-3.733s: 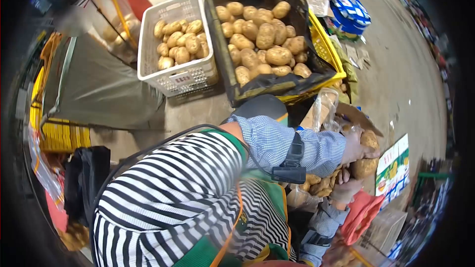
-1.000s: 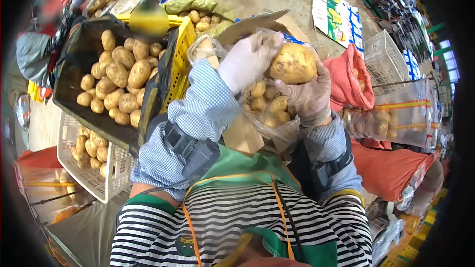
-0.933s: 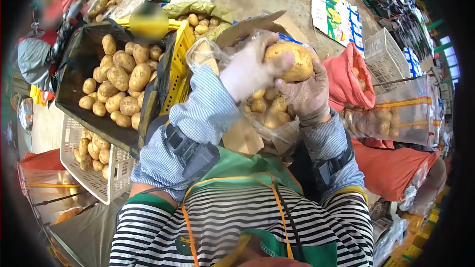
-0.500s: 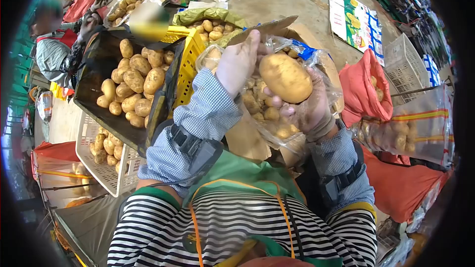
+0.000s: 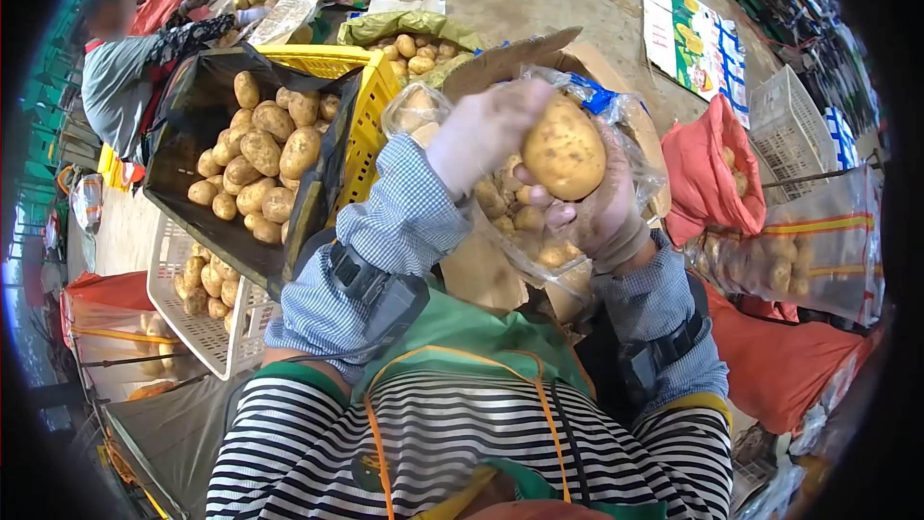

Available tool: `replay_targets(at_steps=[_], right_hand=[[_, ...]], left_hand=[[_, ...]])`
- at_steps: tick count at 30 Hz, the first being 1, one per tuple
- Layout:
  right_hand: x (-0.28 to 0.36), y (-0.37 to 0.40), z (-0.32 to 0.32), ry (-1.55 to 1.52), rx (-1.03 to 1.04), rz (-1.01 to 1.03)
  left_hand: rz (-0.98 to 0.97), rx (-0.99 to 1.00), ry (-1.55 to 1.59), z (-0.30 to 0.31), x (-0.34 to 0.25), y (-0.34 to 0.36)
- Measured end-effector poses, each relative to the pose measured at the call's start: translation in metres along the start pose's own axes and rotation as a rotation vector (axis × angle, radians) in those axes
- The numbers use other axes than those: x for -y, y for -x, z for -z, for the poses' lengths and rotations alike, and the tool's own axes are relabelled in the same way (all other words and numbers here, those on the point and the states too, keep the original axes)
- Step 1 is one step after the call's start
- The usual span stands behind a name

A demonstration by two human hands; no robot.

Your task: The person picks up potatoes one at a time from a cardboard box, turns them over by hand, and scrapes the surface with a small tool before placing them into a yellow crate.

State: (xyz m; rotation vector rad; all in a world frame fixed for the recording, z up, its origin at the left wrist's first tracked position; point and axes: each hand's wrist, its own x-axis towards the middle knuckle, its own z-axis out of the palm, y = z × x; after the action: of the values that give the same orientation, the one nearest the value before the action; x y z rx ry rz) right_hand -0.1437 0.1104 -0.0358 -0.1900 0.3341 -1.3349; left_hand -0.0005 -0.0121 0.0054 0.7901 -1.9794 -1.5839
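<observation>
Clasping the large potato point(image 5: 564, 149) at one o'clock above the bag of potatoes point(image 5: 527, 231), left hand point(image 5: 481, 130) and right hand point(image 5: 595, 217) share a closed grip that dusty gloves might let slip.

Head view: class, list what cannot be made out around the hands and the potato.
All in the head view:
1. Blurred by motion: the left hand, so its grip on the potato is unclear.
2. Hidden behind the potato: the palm of the right hand.
3. Partly covered by the yellow crate: the white crate.
4. Too small: lettering on the printed carton.
</observation>
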Motion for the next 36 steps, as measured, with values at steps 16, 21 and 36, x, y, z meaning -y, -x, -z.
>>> replay_targets(at_steps=[16,21,36], right_hand=[[-0.007,-0.009,0.0,1.271,-0.633,0.653],[-0.005,-0.017,-0.01,1.011,-0.563,0.493],[0.011,-0.054,0.09,1.127,-0.691,0.1]], left_hand=[[0.122,-0.19,0.611,-0.012,0.001,0.019],[0.208,-0.347,1.713,0.069,0.0,-0.001],[-0.055,-0.373,1.619,0.137,0.033,0.003]])
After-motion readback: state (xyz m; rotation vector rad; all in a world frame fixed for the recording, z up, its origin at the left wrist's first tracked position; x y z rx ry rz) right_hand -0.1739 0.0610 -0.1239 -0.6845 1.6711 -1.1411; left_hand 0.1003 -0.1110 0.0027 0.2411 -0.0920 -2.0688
